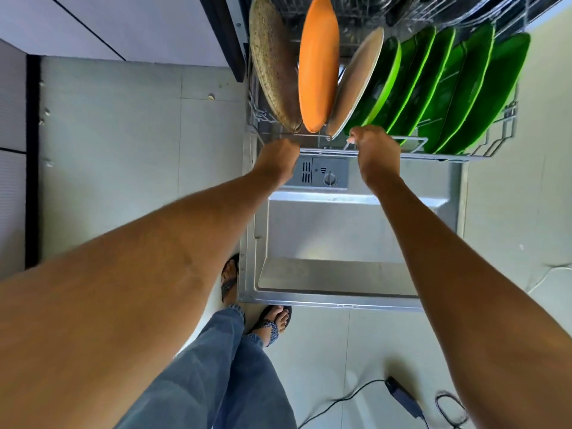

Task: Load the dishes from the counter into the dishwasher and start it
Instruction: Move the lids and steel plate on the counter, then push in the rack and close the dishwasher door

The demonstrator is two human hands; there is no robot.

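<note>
Both hands' fingers [356, 134] over rack front rail [312, 138] — plates [318, 63] just behind

Both hands were at the front rail of the lower rack [458, 154]. The left hand [278, 157] was curled over the wire at its left end, and the right hand [376, 150] gripped the rail near the middle. Plates stood on edge in the rack: a speckled brown plate [272, 63], an orange plate [318, 63], a beige plate [359, 85], then a row of green plates [458, 88]. The dishwasher door [340, 243] lay open below. Sandalled feet stood on the tiled floor [123, 134], and a black cable [402, 397] lay near.
</note>
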